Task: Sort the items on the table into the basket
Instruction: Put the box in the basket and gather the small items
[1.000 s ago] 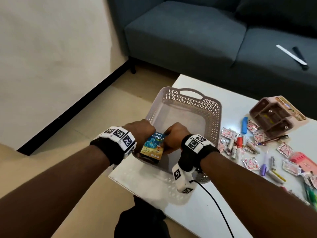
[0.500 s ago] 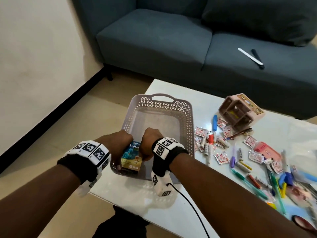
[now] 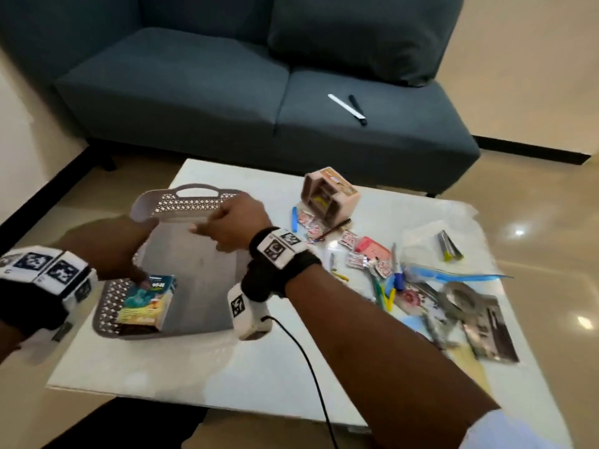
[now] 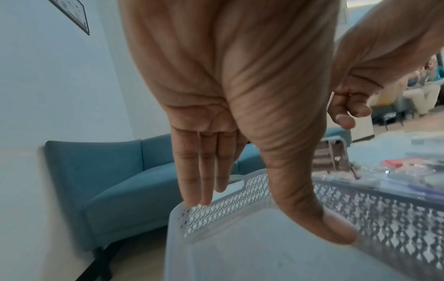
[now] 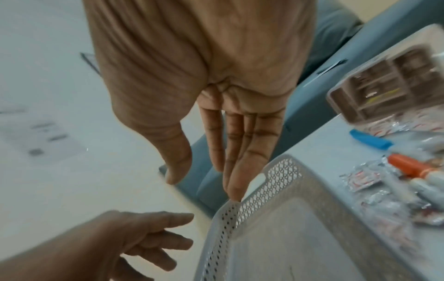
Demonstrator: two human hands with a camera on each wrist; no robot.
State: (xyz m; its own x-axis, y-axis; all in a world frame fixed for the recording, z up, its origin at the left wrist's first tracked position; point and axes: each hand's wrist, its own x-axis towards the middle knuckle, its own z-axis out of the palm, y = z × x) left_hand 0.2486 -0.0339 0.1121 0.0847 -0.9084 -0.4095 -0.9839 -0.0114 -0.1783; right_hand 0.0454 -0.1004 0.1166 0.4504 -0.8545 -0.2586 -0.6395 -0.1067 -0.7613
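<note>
A grey lattice basket [image 3: 191,192] stands on the left part of the white table [image 3: 194,377]. A blue and yellow medicine box [image 3: 146,303] lies in its near left corner. My left hand [image 3: 129,257] hovers over the basket's left side with one fingertip at the top of the box. In the left wrist view its fingers [image 4: 199,180] hang straight and hold nothing. My right hand [image 3: 227,225] is over the basket's far right part. In the right wrist view the right hand [image 5: 204,184] is empty, fingers straight above the basket's rim [image 5: 264,186].
Several sachets [image 3: 348,238], pens and markers [image 3: 382,293] lie scattered right of the basket. A pink organiser [image 3: 327,196], a clear zip bag [image 3: 431,241] and a tape roll [image 3: 457,296] are there too. A blue sofa [image 3: 194,92] stands behind the table. A cable [image 3: 308,367] trails from my right wrist.
Both hands were gripping the medicine box at the basket's near edge. They have let it go; it now lies in the near left corner. The right hand has moved toward the far side.
</note>
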